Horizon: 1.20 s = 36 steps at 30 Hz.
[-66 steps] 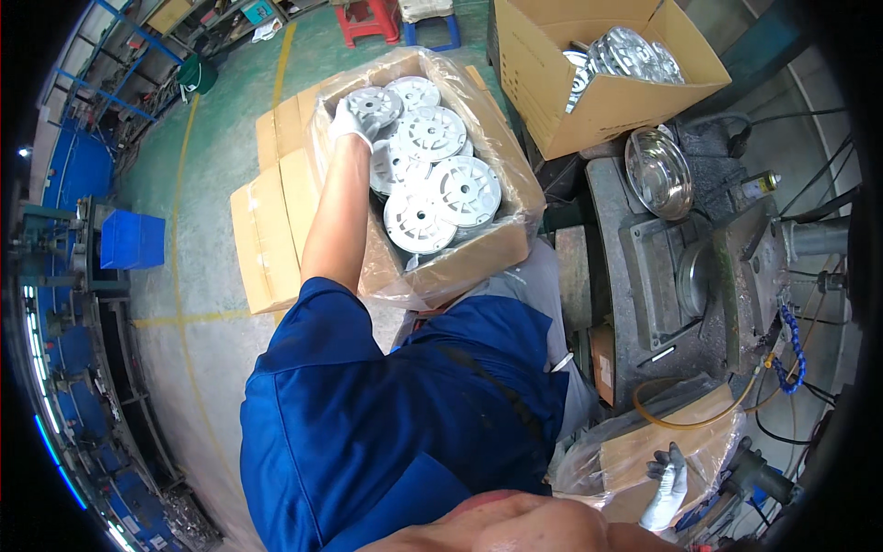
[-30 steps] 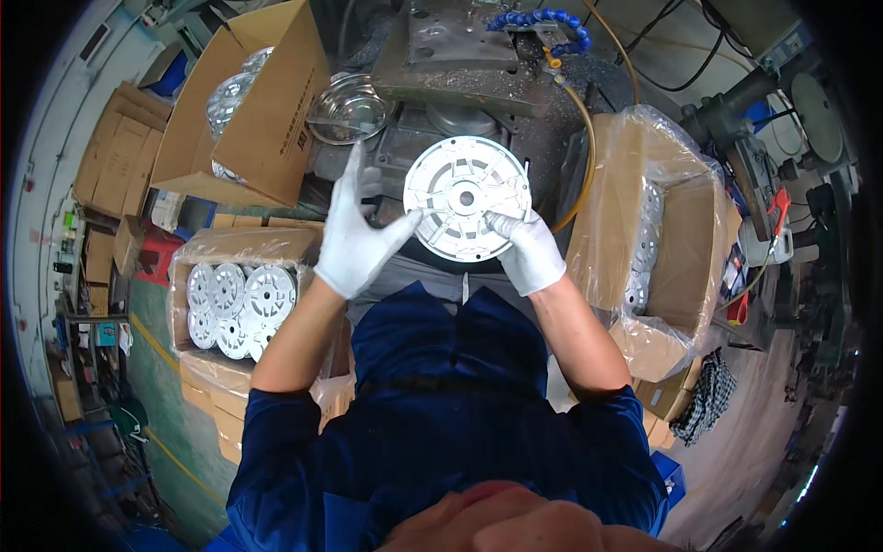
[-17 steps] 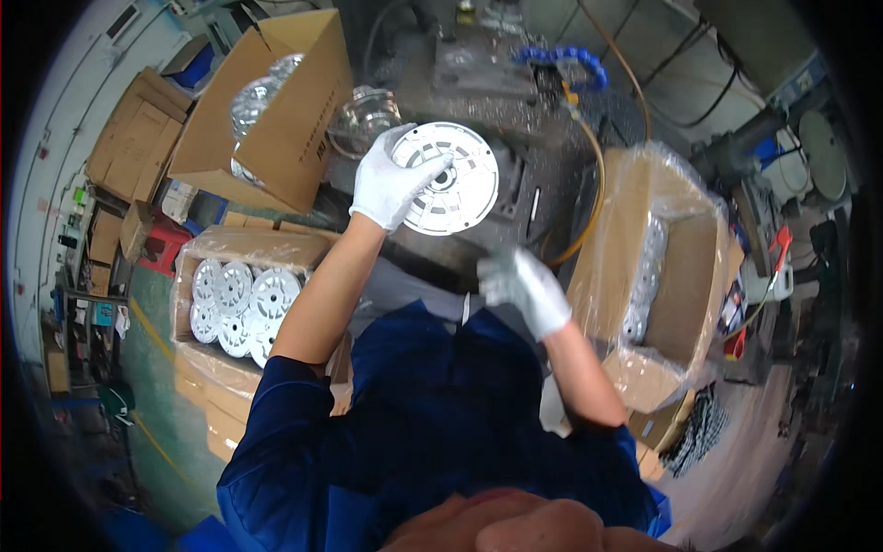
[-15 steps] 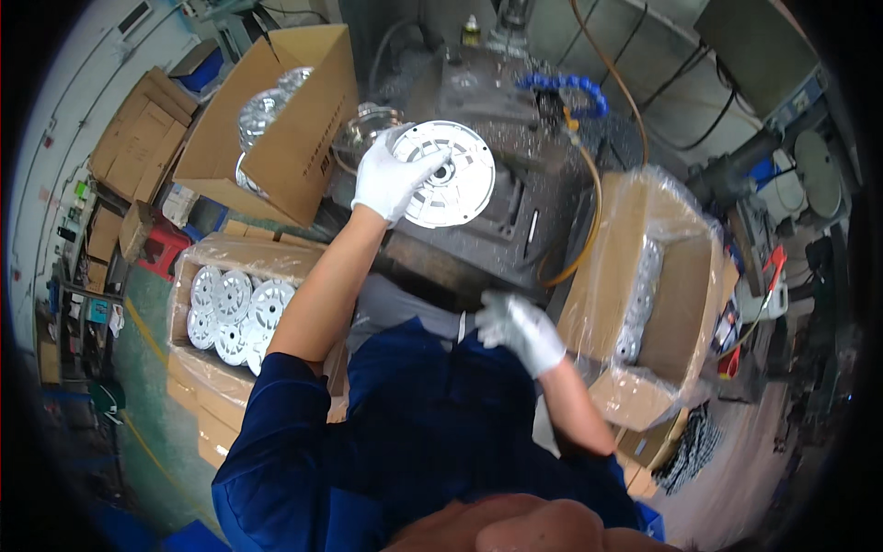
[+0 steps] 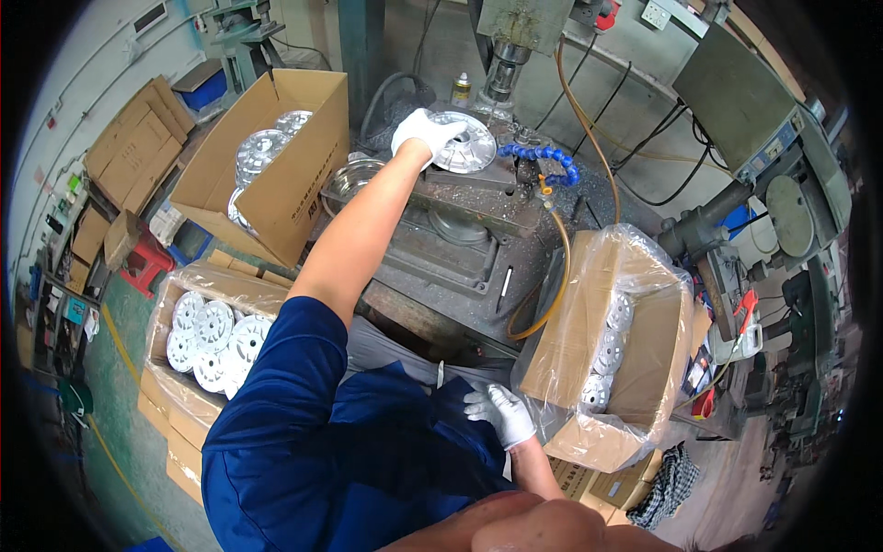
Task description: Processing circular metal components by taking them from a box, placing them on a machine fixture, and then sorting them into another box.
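Note:
In a white glove, my left hand (image 5: 426, 132) grips the left rim of a round silver-white metal disc (image 5: 465, 147) with slots and a centre hole. The disc is at the raised block of a metal machine table (image 5: 432, 235), in front of the machine's spindle (image 5: 504, 72); whether it rests fully on the block I cannot tell. My palm hides part of its left side. My right hand (image 5: 501, 414), also gloved, is low in front of my shirt with fingers apart and nothing in it.
A tall carton (image 5: 317, 138) and a plastic-lined carton (image 5: 161, 340) at left hold similar discs. Another plastic-lined carton (image 5: 575, 368) with discs stands at right. A blue segmented hose (image 5: 543, 156), a yellow hose (image 5: 559, 267) and a spray can (image 5: 461, 89) are around the machine table.
My left hand has carried the disc away from me, from above the table's near part to the raised block. My right hand has dropped lower, closer to my body. The view has tilted up.

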Each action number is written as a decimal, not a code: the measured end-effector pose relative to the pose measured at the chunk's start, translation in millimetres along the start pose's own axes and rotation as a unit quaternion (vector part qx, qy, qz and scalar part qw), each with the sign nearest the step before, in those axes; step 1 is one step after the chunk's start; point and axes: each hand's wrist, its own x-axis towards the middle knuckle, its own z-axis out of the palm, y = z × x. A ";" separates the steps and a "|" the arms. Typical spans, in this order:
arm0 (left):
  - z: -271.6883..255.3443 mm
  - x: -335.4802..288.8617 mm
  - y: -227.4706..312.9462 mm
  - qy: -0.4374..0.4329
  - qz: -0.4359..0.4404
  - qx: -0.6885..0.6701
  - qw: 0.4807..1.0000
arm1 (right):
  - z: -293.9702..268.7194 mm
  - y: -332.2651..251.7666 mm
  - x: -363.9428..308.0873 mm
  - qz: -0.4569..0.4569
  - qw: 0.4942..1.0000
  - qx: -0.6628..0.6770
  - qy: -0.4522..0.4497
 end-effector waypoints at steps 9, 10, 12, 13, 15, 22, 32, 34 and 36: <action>-13.7 -10.6 9.4 -0.053 -0.042 0.082 0.994 | 5.5 -1.8 5.1 -0.003 0.998 -0.067 0.009; -14.1 -12.0 10.8 -0.043 -0.044 0.073 0.995 | 6.6 -2.5 5.7 -0.011 0.997 -0.079 0.005; -14.9 -14.5 12.6 -0.047 -0.050 0.076 0.995 | 7.9 -2.7 5.1 -0.008 0.996 -0.085 0.013; -15.6 -15.0 13.4 -0.054 -0.057 0.078 0.994 | 7.8 -2.9 4.9 -0.014 0.996 -0.082 0.010; -18.4 -12.9 15.2 -0.072 -0.063 0.090 0.991 | 6.6 -2.0 4.0 -0.010 0.996 -0.086 0.014; -15.9 -3.4 12.7 -0.079 -0.071 0.147 0.983 | 2.2 5.7 1.6 -0.025 0.994 -0.103 0.018; -2.1 20.5 -8.0 -0.118 -0.037 0.090 0.988 | -2.9 25.4 8.1 -0.016 0.989 -0.143 0.013; -1.9 17.1 -7.8 -0.099 -0.033 0.084 0.991 | -7.5 39.8 18.7 -0.007 0.989 -0.148 0.006; -3.1 13.4 -6.1 -0.102 -0.038 0.081 0.991 | -13.0 55.6 33.0 0.041 0.989 -0.139 0.019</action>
